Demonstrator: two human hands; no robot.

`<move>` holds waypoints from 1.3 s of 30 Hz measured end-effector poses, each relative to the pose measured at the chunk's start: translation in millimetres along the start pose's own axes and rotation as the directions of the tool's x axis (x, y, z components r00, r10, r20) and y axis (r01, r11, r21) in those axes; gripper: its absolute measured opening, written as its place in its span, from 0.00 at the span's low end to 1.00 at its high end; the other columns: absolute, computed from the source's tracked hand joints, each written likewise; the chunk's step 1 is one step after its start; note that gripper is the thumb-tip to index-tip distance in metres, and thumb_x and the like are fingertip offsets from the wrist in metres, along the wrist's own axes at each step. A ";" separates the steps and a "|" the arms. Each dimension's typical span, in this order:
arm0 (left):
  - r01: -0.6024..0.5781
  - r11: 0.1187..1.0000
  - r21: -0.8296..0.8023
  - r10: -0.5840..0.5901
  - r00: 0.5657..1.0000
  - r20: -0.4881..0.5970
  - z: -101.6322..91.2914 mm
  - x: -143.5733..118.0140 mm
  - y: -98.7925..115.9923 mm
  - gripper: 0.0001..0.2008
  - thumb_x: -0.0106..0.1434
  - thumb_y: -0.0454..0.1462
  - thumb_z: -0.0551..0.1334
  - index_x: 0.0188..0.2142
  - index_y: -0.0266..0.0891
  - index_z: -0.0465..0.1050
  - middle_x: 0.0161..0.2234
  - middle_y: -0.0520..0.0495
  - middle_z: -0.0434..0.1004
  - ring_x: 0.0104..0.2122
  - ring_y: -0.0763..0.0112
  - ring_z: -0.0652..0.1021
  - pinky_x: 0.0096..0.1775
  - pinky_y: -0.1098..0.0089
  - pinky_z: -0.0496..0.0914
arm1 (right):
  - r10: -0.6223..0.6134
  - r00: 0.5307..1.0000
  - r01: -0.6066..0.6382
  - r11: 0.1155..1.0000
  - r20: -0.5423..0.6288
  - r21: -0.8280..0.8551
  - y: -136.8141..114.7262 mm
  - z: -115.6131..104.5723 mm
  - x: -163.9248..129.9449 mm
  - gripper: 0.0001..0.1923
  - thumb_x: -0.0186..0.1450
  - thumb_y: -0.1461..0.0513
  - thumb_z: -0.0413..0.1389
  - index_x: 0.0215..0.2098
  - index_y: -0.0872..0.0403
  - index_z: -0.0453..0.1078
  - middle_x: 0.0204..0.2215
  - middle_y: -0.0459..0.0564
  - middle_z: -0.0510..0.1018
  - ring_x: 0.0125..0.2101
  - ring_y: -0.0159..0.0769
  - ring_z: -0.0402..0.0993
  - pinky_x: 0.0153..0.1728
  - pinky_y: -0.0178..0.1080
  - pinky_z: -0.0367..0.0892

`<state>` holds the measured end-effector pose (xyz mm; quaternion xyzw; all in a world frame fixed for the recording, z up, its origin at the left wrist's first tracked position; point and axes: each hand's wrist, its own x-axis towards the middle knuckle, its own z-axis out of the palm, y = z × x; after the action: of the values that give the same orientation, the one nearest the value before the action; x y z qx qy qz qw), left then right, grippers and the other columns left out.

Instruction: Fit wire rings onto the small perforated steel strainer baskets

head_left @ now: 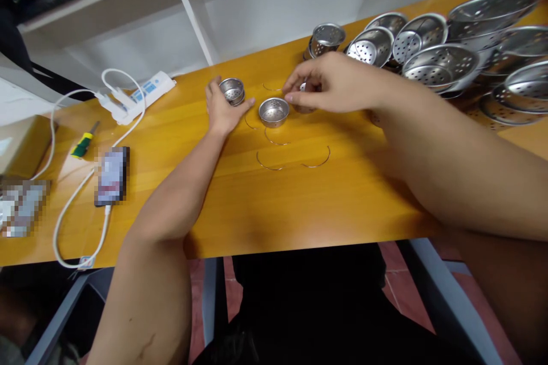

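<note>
My left hand grips a small perforated steel strainer cup tilted on its side above the orange table. A second small strainer cup sits upright on the table between my hands. My right hand hovers just right of it, fingertips pinched around a small metal piece that is mostly hidden by the fingers. Several thin curved wire handles lie on the table in front of the cups.
A pile of larger perforated steel bowls fills the far right, with one more small cup behind my right hand. At left lie a white power strip, a white cable, a screwdriver and a phone. White shelving stands behind.
</note>
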<state>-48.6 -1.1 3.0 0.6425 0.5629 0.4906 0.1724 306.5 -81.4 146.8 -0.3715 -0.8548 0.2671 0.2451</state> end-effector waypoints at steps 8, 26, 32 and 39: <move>-0.035 0.997 -0.073 0.032 0.999 -0.044 6.3 9.8 -14.8 0.51 0.59 0.40 0.92 0.73 0.48 0.66 0.75 0.34 0.78 0.79 0.39 0.81 0.88 0.39 0.70 | 0.137 0.910 -0.073 0.982 0.392 -0.176 -25.8 33.4 0.1 0.06 0.83 0.58 0.73 0.49 0.52 0.92 0.42 0.51 0.94 0.39 0.43 0.89 0.43 0.44 0.74; 0.028 0.985 -0.171 -0.038 0.998 -0.059 5.3 -1.2 20.9 0.40 0.59 0.36 0.89 0.60 0.48 0.68 0.60 0.43 0.89 0.60 0.53 0.91 0.74 0.47 0.83 | 0.353 0.804 0.070 0.743 0.478 -0.666 -74.4 59.4 -2.7 0.13 0.77 0.68 0.70 0.57 0.59 0.92 0.50 0.67 0.94 0.44 0.55 0.90 0.36 0.47 0.64; 0.014 0.993 -0.121 -0.032 0.989 -0.144 -7.1 5.6 14.8 0.40 0.56 0.37 0.90 0.57 0.50 0.68 0.57 0.45 0.89 0.59 0.54 0.90 0.72 0.50 0.84 | 0.268 0.830 0.149 0.739 0.490 -0.657 -71.7 65.3 -2.8 0.10 0.77 0.70 0.72 0.54 0.58 0.91 0.51 0.65 0.95 0.47 0.54 0.92 0.39 0.45 0.65; 0.004 0.995 -0.095 -0.016 0.992 -0.128 -11.0 10.8 1.8 0.40 0.59 0.41 0.89 0.61 0.50 0.69 0.61 0.41 0.89 0.63 0.51 0.90 0.75 0.48 0.82 | 0.189 0.819 0.219 0.770 0.542 -0.599 -67.3 59.7 -4.3 0.07 0.77 0.68 0.68 0.51 0.59 0.89 0.50 0.68 0.94 0.43 0.51 0.88 0.33 0.48 0.58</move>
<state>-57.9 4.4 14.2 0.5980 0.5520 0.5562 0.1686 238.3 -140.2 144.8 -0.3265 -0.9293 0.0583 -0.1623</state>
